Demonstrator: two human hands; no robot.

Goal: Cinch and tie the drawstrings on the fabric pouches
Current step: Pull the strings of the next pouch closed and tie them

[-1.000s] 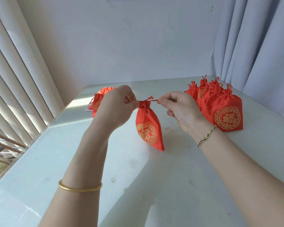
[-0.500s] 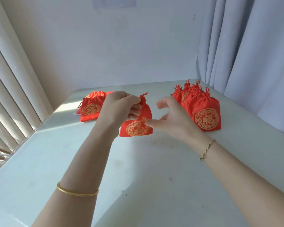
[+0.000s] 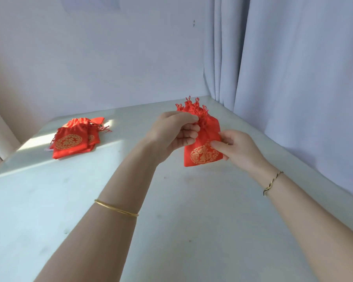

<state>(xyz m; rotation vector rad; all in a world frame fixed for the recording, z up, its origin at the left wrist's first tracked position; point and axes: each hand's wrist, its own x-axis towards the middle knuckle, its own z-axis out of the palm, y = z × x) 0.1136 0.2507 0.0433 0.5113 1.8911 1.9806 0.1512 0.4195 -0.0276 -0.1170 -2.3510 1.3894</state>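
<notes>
A red pouch with a gold emblem sits upright right of the table's middle. My left hand grips its gathered neck from the left, fingers curled round it. My right hand pinches the pouch's right side, with the thumb on the front and the fingers behind. Directly behind it stand several tied red pouches, of which only the knotted cord tops show. A flat pile of red pouches with loose cords lies at the far left of the table.
The pale table top runs to a white wall at the back. Grey curtains hang along the right edge, close to the tied pouches. Window blinds border the far left. Sunlight falls across the left pile.
The pouch has gone right with both hands, up against the tied group. My right hand, open half a second ago, now pinches the pouch's side. The left hand has kept hold of the neck.
</notes>
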